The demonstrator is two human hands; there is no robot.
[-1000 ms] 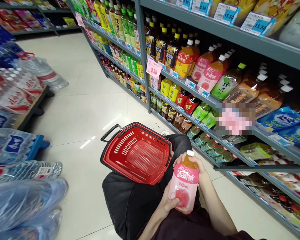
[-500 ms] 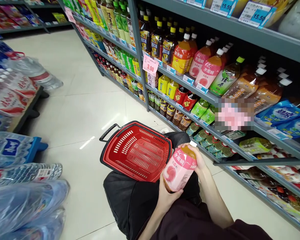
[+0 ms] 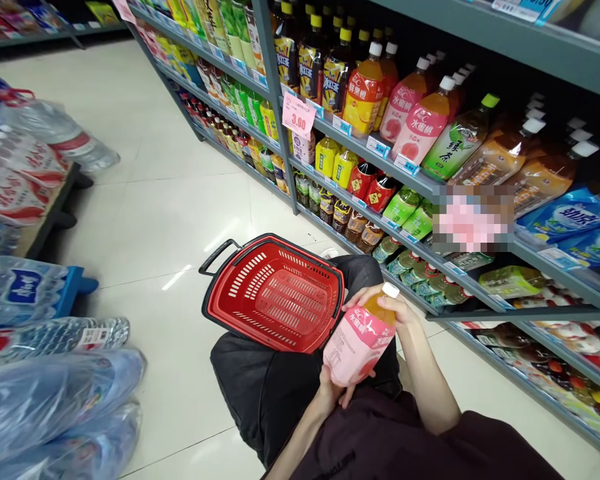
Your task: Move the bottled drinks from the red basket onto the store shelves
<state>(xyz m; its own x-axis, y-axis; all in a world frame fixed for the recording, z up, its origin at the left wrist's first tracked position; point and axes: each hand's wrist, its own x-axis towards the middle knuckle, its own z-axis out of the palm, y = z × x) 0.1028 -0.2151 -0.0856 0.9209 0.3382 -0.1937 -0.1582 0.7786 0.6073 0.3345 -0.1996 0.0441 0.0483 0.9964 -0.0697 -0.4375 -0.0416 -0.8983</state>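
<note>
Cradling pink bottle (image 3: pixel 359 340), both hands.

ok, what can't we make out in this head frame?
Head view only:
- Shelf item: pixelated patch hides it.
- Bottle base: covered by the left hand; label print too small to read.
- Right hand: palm hidden behind the bottle neck.
- Top-shelf price tags: cut off by the top edge.
- Basket near rim: partly blocked by the bottle.
</note>
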